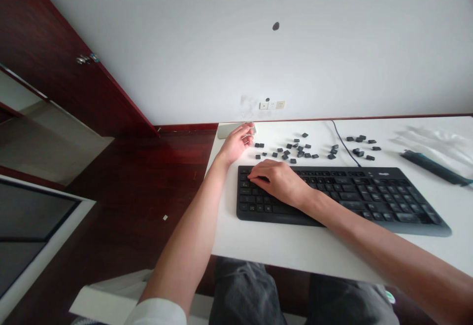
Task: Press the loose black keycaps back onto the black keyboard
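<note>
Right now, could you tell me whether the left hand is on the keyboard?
No, the left hand is beyond the keyboard, near loose keycaps.

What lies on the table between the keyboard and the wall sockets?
The head view shows loose dark keycaps scattered there beyond the keyboard, with bare white tabletop toward the wall.

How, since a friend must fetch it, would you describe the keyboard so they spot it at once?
Find the white table against the wall. Lying on it, under the person's right hand, is a black keyboard. Unlike the small loose keycaps beyond it, it is one broad slab with rows of keys and a thin cable.
</note>
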The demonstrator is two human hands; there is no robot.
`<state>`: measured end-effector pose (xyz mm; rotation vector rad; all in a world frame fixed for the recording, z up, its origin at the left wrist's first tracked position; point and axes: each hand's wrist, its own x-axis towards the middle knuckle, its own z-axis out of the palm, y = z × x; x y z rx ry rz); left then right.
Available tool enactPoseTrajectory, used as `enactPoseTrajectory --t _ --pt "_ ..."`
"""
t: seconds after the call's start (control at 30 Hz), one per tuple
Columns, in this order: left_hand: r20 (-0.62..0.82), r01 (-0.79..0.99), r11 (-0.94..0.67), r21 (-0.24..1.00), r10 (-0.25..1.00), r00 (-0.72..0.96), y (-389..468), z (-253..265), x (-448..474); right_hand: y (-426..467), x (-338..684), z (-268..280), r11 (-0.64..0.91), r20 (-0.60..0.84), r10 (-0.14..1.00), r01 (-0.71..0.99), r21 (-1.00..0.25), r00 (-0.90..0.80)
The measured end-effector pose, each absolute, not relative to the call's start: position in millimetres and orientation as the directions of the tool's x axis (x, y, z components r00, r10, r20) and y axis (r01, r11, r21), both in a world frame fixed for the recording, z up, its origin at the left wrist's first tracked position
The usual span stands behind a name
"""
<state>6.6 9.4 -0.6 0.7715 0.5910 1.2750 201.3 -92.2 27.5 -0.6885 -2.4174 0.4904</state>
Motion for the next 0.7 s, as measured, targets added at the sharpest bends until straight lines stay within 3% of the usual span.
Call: enactPoseTrajectory --t 0.2,0.5,0.7 --pt "0.001 -0.614 0.122 0.780 0.980 0.197 5.1 5.2 8.0 -96.2 200.6 33.0 0.842 0.382 0.522 0.389 -0.375 -0.762" --pt "0.002 -0.601 0.099 0.793 0.986 0.165 2.6 6.5 10.4 -115.9 195.1 43.9 0.872 0.224 0.481 0.489 -0.021 -0.848" --pt "-0.017 -0.593 0.105 0.799 0.988 0.152 -0.4 10.9 11.4 -133.8 189.4 35.7 0.848 0.256 0.443 0.494 0.192 -0.859"
